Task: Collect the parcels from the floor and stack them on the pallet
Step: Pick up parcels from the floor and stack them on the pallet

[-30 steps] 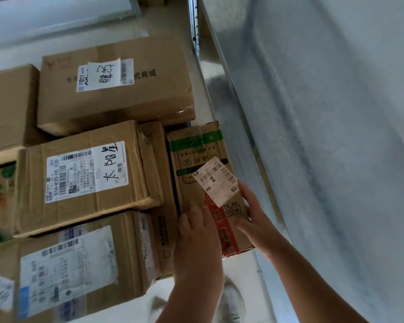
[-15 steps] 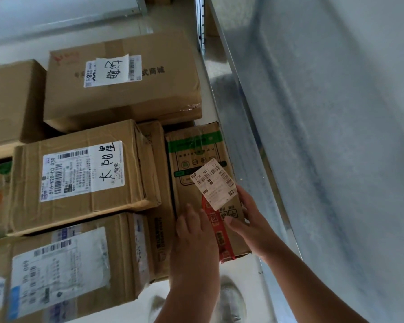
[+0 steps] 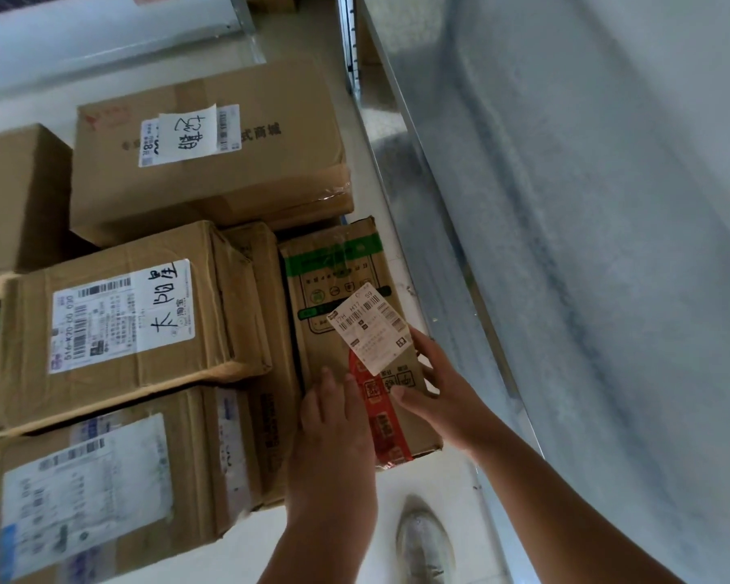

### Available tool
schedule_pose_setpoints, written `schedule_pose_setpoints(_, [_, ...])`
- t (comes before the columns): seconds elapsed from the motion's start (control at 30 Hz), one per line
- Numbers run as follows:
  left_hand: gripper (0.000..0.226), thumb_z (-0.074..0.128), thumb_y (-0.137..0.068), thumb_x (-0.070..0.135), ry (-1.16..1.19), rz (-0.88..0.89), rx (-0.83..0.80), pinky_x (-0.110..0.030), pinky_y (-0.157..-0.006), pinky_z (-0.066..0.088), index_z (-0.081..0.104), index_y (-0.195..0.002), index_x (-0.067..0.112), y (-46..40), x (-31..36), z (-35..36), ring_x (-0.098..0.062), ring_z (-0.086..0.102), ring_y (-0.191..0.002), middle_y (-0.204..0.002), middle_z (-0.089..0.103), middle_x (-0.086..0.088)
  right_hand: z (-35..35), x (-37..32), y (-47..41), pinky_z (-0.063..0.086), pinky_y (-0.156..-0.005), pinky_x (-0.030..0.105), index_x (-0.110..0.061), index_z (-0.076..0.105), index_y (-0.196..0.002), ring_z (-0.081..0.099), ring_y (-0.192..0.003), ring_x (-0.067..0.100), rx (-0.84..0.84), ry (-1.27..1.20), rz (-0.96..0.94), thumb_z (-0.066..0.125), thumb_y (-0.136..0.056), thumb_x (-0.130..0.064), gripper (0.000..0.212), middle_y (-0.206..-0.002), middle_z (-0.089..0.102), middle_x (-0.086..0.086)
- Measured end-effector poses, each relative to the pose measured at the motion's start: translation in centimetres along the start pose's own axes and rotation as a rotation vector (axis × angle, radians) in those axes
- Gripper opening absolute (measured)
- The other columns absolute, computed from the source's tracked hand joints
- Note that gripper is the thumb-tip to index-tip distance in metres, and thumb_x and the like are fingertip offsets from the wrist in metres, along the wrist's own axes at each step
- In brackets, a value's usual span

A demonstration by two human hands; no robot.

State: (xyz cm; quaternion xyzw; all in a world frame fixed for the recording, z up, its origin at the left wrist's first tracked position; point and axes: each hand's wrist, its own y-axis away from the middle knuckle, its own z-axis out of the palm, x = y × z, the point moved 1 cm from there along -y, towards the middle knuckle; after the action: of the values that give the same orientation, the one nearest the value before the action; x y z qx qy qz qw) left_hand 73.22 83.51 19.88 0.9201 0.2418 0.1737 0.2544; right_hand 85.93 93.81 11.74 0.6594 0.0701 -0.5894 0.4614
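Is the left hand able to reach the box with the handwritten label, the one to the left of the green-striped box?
Probably yes. The left hand rests on the green-striped box, and the box with the handwritten label lies close beside, its top uncovered, with only a narrow carton between them.

Pale floor (image 3: pixel 435 491) lies below the grip; a grey metal shelf (image 3: pixel 565 204) rises to its right.

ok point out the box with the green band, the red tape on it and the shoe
box with the green band (image 3: pixel 338 280): head view, on its top face below the band
red tape (image 3: pixel 386 432): head view, mid strip between the hands
shoe (image 3: pixel 424 541): head view, on its upper
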Motion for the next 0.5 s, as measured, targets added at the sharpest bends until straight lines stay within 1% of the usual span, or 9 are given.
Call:
schedule_pose_setpoints(0.03, [0.110,0.068,-0.101,0.042,0.007,0.002,0.008,-0.037,-0.130,0.014,-0.016,-0.166,0.013,0.0,0.0,0.0,-0.030,0.002,-0.162,-0.176,-0.012,-0.012,-0.1,-0.1,-0.1,0.065,-0.083,0.041,-0.074,0.041,-0.134,0.070,-0.117,0.009,-0.002,0.007,0.000,0.081,-0.076,-0.052,0.074,-0.145,0.058,-0.006])
schedule_pose_setpoints(0.07, [0.109,0.067,-0.101,0.041,0.013,0.003,0.015,-0.037,-0.130,0.014,-0.016,-0.166,0.012,0.1,0.0,0.0,-0.030,0.001,-0.162,-0.176,-0.013,-0.012,-0.2,-0.1,-0.1,0.064,-0.085,0.043,-0.076,0.042,-0.132,0.069,-0.119,0.012,-0.001,0.018,0.005,0.081,-0.073,-0.056,0.073,-0.146,0.057,-0.005])
schedule_pose_setpoints(0.1, [0.109,0.067,-0.102,0.040,0.019,0.003,0.017,-0.037,-0.130,0.014,-0.016,-0.166,0.012,0.1,0.0,0.0,-0.030,0.001,-0.162,-0.176,-0.013,-0.012,-0.3,-0.2,-0.1,0.063,-0.090,0.048,-0.078,0.041,-0.130,0.067,-0.123,0.017,0.004,0.036,0.011,0.081,-0.070,-0.062,0.074,-0.148,0.055,-0.004])
schedule_pose_setpoints(0.17, [0.108,0.066,-0.102,0.039,0.018,-0.002,0.028,-0.037,-0.130,0.014,-0.017,-0.166,0.012,0.2,0.0,0.1,-0.030,0.000,-0.162,-0.176,-0.015,-0.013,-0.4,-0.2,-0.2,0.055,-0.101,0.061,-0.078,0.038,-0.133,0.055,-0.137,0.027,0.026,0.087,-0.007,0.080,-0.063,-0.077,0.082,-0.154,0.049,-0.005])
schedule_pose_setpoints(0.23, [0.112,0.068,-0.101,0.040,0.020,-0.006,0.047,-0.037,-0.130,0.012,-0.020,-0.165,0.012,0.5,0.1,0.3,-0.030,-0.002,-0.162,-0.175,-0.019,-0.011,-0.7,-0.4,-0.2,0.044,-0.111,0.064,-0.076,0.032,-0.138,0.044,-0.146,0.028,0.077,0.150,-0.037,0.075,-0.058,-0.087,0.092,-0.162,0.039,-0.007])
schedule_pose_setpoints(0.3, [0.117,0.069,-0.099,0.043,0.024,0.004,0.077,-0.037,-0.130,0.005,-0.023,-0.165,0.014,0.9,0.2,0.4,-0.029,-0.005,-0.162,-0.175,-0.021,-0.008,-0.9,-0.8,-0.2,0.039,-0.117,0.058,-0.082,0.027,-0.135,0.038,-0.149,0.024,0.125,0.207,-0.076,0.073,-0.061,-0.087,0.087,-0.167,0.030,-0.008])
schedule_pose_setpoints(0.37, [0.118,0.069,-0.098,0.047,0.032,0.015,0.114,-0.038,-0.127,-0.002,-0.023,-0.165,0.017,1.3,0.1,0.6,-0.027,-0.008,-0.162,-0.175,-0.022,-0.004,-1.0,-1.3,-0.3,0.040,-0.114,0.045,-0.085,0.025,-0.132,0.037,-0.146,0.017,0.140,0.258,-0.115,0.073,-0.068,-0.080,0.080,-0.164,0.030,-0.014])
schedule_pose_setpoints(0.43, [0.117,0.068,-0.097,0.050,0.032,0.023,0.132,-0.038,-0.123,-0.009,-0.022,-0.165,0.019,1.5,0.0,0.8,-0.026,-0.010,-0.162,-0.175,-0.021,-0.002,-1.0,-1.5,-0.4,0.044,-0.109,0.035,-0.081,0.027,-0.136,0.039,-0.143,0.010,0.114,0.319,-0.171,0.074,-0.074,-0.067,0.079,-0.161,0.031,-0.021])
schedule_pose_setpoints(0.5, [0.115,0.068,-0.098,0.050,0.031,0.028,0.136,-0.038,-0.120,-0.011,-0.020,-0.166,0.020,1.5,-0.2,1.0,-0.026,-0.011,-0.163,-0.175,-0.019,-0.001,-0.7,-1.4,-0.5,0.051,-0.104,0.027,-0.071,0.027,-0.145,0.038,-0.144,0.008,0.062,0.395,-0.207,0.074,-0.077,-0.056,0.083,-0.161,0.026,-0.026])
